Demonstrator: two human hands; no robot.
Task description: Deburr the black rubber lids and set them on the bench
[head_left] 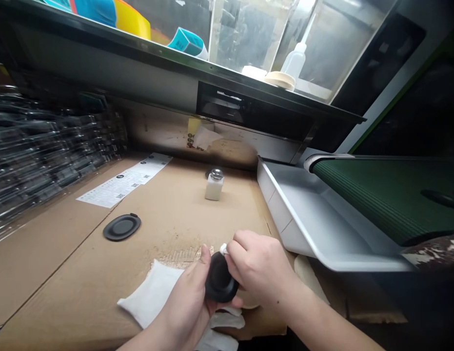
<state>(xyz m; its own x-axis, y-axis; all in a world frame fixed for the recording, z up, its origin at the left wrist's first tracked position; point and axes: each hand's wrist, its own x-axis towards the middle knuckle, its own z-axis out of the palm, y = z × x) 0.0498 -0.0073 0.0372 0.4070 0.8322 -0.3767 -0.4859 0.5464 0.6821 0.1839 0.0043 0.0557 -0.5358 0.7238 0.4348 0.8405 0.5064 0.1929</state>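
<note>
Head view, black disc [220, 280] face-up, both hands

the round part [220, 282] held in the left hand [192, 297] is black, and the right hand [261, 268] pinches a small white bit [223, 249] at its edge. the cloth [150, 292] under the hands is white. the second disc [122, 227] is black too. the table cover [66, 263] is brown cardboard. the small bottle [214, 185] is white with a silver cap. the sheet [124, 181] is white with black print. the tray [314, 219] is light grey, the belt [380, 195] dark green with fine ribs.
</note>
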